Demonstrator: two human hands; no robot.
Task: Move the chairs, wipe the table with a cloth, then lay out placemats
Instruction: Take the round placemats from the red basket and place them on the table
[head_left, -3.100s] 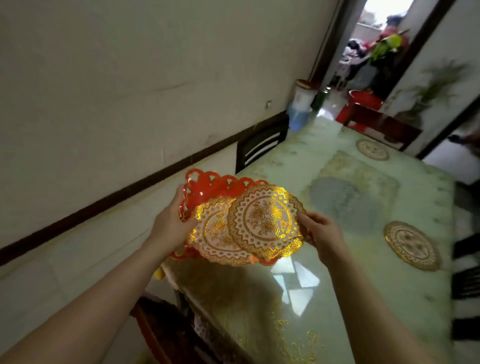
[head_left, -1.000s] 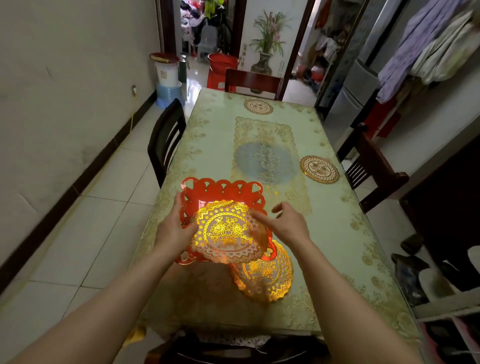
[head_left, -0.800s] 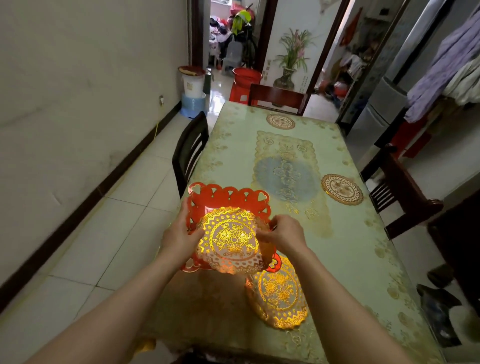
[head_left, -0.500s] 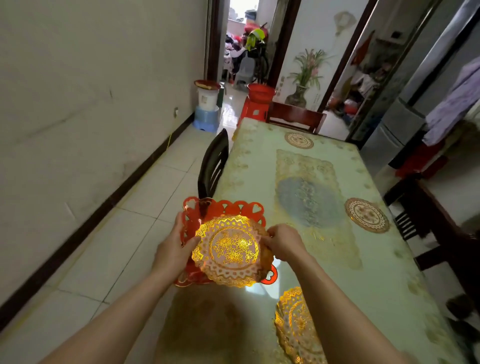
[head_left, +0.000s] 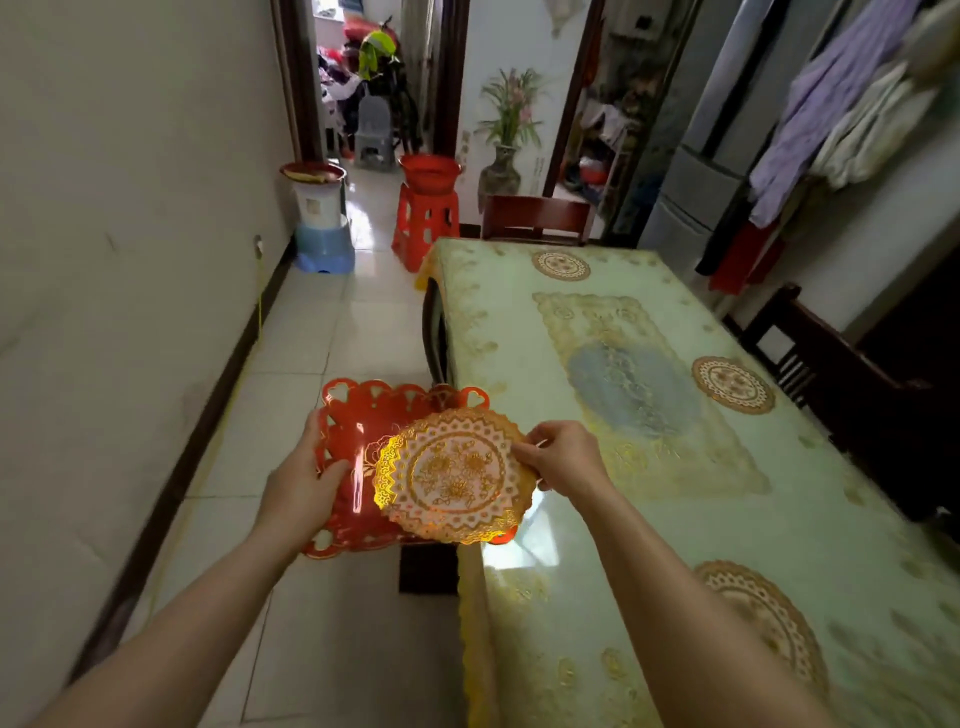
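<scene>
My left hand (head_left: 304, 488) grips the left rim of a red cut-out tray (head_left: 363, 431), held in the air beside the table's left edge. My right hand (head_left: 563, 457) pinches the right edge of a round gold lace placemat (head_left: 454, 475) that lies partly over the tray. The long table (head_left: 675, 519) has a shiny floral cover. Three gold placemats lie on it: one at the far end (head_left: 561, 265), one at the right side (head_left: 732, 384), one near me (head_left: 763, 618).
A dark chair (head_left: 434, 343) is tucked at the table's left side, a red-brown chair (head_left: 535, 218) at the far end, another dark chair (head_left: 831, 374) on the right. A red stool with a basin (head_left: 426, 218) and a white and blue bucket (head_left: 319, 223) stand on the tiled floor.
I have stepped to the table's left side. The tray now hangs over the floor beside the edge. My right hand has slid the top placemat rightward, partly off the tray.
</scene>
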